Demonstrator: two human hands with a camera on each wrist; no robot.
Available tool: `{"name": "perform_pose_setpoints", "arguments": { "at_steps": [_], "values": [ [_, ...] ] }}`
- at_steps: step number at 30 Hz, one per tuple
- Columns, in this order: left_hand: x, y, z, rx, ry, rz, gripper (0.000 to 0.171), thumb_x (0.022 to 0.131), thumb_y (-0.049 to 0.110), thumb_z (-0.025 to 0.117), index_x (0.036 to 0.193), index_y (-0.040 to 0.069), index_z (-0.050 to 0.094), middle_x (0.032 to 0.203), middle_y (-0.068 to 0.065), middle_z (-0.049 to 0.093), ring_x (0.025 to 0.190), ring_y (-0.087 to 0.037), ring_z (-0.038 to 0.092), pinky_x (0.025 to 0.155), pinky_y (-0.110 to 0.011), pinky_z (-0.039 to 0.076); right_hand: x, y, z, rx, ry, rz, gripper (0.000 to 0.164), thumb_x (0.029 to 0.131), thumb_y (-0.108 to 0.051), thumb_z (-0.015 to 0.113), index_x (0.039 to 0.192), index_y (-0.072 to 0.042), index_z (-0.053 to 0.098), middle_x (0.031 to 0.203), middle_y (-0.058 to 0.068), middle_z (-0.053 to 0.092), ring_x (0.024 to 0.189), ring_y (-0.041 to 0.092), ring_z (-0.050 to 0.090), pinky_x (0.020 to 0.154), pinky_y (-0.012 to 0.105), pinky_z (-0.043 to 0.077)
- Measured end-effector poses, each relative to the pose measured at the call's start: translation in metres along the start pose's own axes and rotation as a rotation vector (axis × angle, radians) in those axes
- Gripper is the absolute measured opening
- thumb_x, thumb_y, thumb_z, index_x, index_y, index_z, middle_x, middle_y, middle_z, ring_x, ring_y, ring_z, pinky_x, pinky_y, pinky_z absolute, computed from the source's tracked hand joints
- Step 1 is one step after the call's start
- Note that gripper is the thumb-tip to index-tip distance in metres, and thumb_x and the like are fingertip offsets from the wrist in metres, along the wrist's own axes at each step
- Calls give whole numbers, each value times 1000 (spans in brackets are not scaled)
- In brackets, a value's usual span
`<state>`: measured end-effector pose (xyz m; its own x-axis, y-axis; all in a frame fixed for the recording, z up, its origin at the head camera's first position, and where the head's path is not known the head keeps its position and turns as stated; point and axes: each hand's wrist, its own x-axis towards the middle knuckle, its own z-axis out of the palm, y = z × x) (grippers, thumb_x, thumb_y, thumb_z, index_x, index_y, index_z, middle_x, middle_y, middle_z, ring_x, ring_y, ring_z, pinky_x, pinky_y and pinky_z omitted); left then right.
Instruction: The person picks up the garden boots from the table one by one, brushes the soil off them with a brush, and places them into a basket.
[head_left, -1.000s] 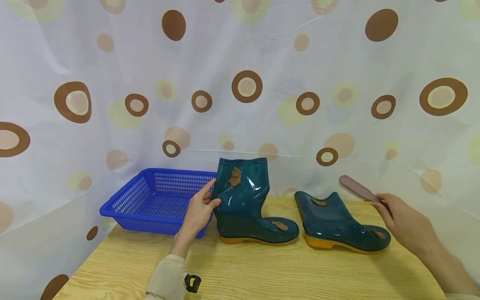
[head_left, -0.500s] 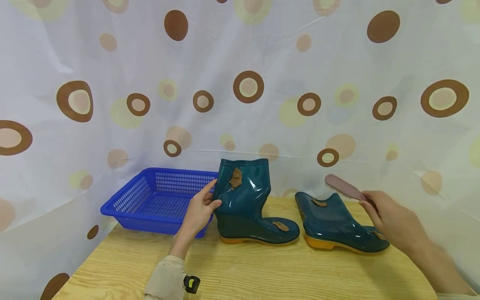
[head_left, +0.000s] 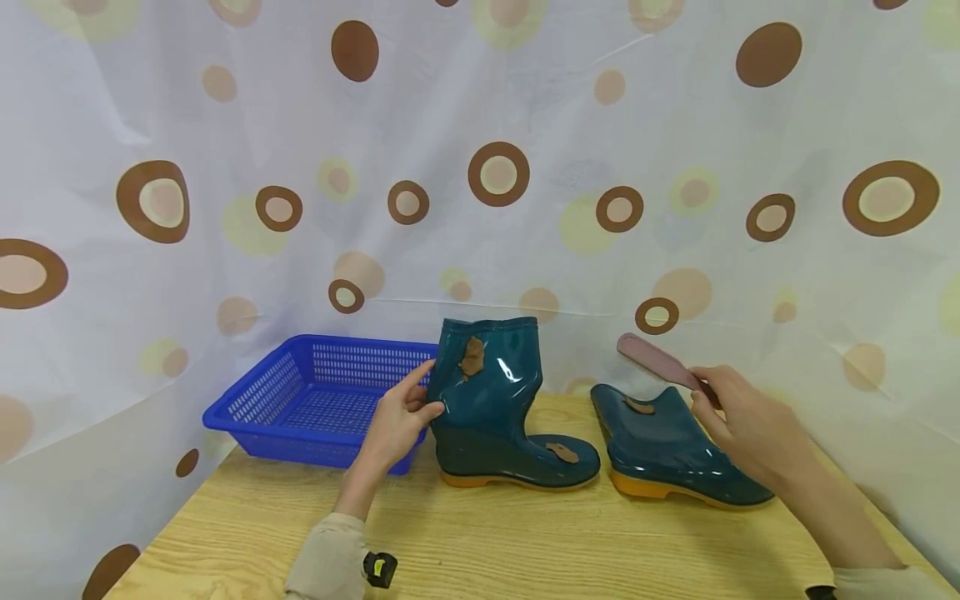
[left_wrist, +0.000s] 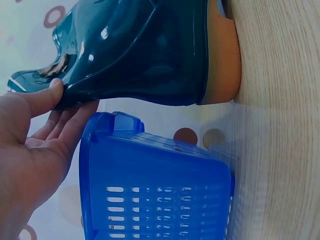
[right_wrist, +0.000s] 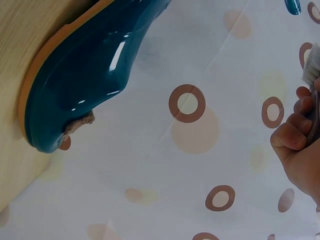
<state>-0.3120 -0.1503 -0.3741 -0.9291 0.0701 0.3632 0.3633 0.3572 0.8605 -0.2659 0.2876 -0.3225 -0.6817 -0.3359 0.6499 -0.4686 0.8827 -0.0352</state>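
Left grip (head_left: pixel 397 422) pinches the upright boot (head_left: pixel 491 408), apparently steadying it; right grip (head_left: pixel 750 427) holds the brush (head_left: pixel 654 360), probably wanted leftward next.

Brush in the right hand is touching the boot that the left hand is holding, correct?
One thing is off: the brush isn't touching that boot; the head view shows it in the air, apart from it. The right hand holds the brush and the left hand the boot, as you say.
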Motion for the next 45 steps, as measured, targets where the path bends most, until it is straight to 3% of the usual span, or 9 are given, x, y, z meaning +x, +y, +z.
{"name": "perform_pose_setpoints", "arguments": {
  "at_steps": [9, 17, 27, 34, 45],
  "values": [
    [-1, -1, -1, -10, -13, 12, 63, 94, 9, 67, 152, 20, 42, 118, -17, 69, 113, -32, 68, 91, -47, 57, 8, -14, 3, -8, -9, -23, 28, 98, -17, 54, 124, -8, 58, 111, 9, 63, 83, 20, 66, 48, 21, 41],
    [-3, 1, -2, -1, -23, 22, 63, 95, 9, 66, 152, 20, 42, 119, -16, 69, 113, -31, 67, 92, -46, 57, 15, -25, 7, -31, 42, -101, 29, 94, -14, 58, 122, -8, 60, 107, 5, 63, 79, 13, 61, 52, 24, 46],
    [-4, -1, -3, 12, -25, 20, 64, 95, 10, 66, 152, 23, 41, 120, -14, 69, 114, -29, 66, 93, -45, 56, 28, -38, 10, -8, 67, -161, 30, 93, -10, 61, 123, -6, 60, 101, 4, 61, 70, 8, 49, 50, 22, 39],
    [-4, -1, -4, 3, -27, 18, 65, 94, 9, 66, 153, 22, 40, 120, -15, 69, 114, -30, 66, 95, -47, 56, 39, -48, 14, -9, 95, -225, 30, 95, -12, 60, 124, -6, 60, 96, 3, 59, 72, 12, 58, 50, 24, 43],
    [-6, 0, -3, 12, -18, 35, 67, 94, 7, 67, 153, 20, 38, 118, -15, 70, 106, -29, 69, 91, -46, 57, 47, -60, 21, -10, 114, -259, 33, 94, -12, 63, 126, -4, 61, 92, 4, 58, 65, 7, 46, 50, 23, 42]
  ]
}}
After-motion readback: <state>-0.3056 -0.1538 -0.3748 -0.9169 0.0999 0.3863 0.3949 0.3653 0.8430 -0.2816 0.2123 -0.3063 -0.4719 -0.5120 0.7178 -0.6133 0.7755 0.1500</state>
